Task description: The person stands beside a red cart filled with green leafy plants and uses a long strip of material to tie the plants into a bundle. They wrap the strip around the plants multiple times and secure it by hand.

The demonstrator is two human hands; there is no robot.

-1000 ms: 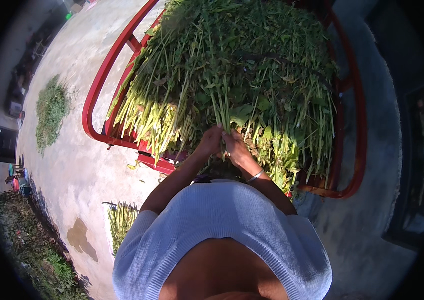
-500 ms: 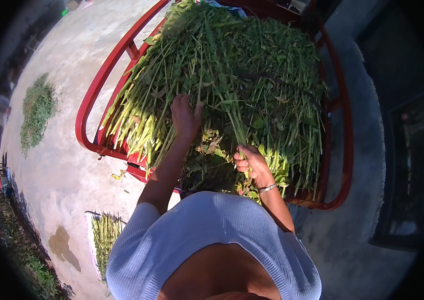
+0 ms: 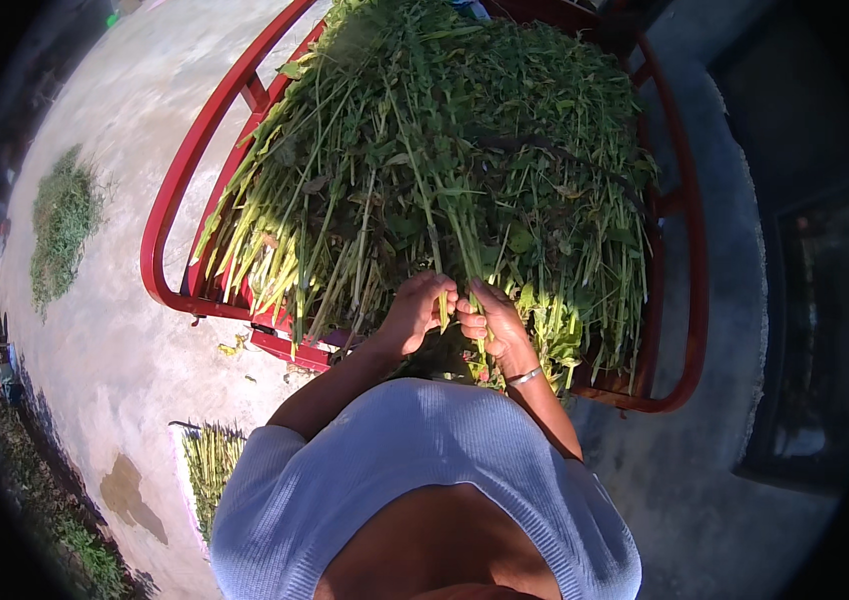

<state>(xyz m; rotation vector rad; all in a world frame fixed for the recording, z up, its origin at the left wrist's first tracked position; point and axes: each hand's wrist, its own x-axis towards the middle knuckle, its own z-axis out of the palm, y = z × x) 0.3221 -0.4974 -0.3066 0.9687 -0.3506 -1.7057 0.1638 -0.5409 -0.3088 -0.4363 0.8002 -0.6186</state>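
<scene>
Cut leafy green stalks (image 3: 565, 130) lie heaped in a red metal cart bed, their pale cut ends toward me. My right hand (image 3: 497, 325), with a silver bangle on the wrist, is closed round a small bunch of stalks (image 3: 467, 235) whose leafy tops stretch away over the heap. Close beside it, almost touching, my left hand (image 3: 419, 312) pinches the pale lower end of a stalk (image 3: 444, 308). Both hands are at the near edge of the heap, just in front of my body. Where the left-hand stalk runs among the others is hard to make out.
Curved red rails (image 3: 153, 235) bound the cart on both sides. On the concrete ground at left lies a loose green plant pile (image 3: 65, 225). Nearer me, more stalks (image 3: 210, 475) lie on a pale sheet. A dark doorway or wall recess (image 3: 810, 330) stands at right.
My left hand has come back from the heap toward me and right, bringing a stalk's end beside the right hand. The right hand keeps its bunch in nearly the same place.
</scene>
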